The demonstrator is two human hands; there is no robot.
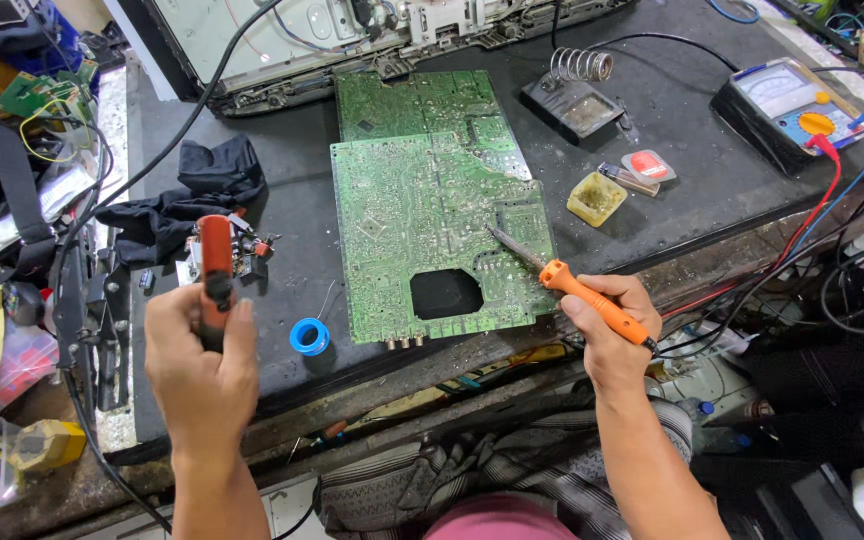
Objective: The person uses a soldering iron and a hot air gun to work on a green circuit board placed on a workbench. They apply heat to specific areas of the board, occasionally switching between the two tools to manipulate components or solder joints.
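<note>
Dark workbench mat (pixel 282 270) carries a large green circuit board (pixel 432 220). Left hand (pixel 202 365) is clenched around a red-and-black desoldering pump (pixel 216 270), upright, beside the board. Right hand (pixel 607 325) grips an orange soldering iron (pixel 577 290), tip touching the board's right part. Fingers hide the pump's lower end.

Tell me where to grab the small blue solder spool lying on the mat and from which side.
Grip the blue solder spool across its round outer rim, coming straight down from above. It lies flat with its hole facing up, so the rim offers two opposite sides for the fingers. The mat around it looks bare; the circuit board edge lies to its right, so place fingers front and back rather than left and right.
</note>
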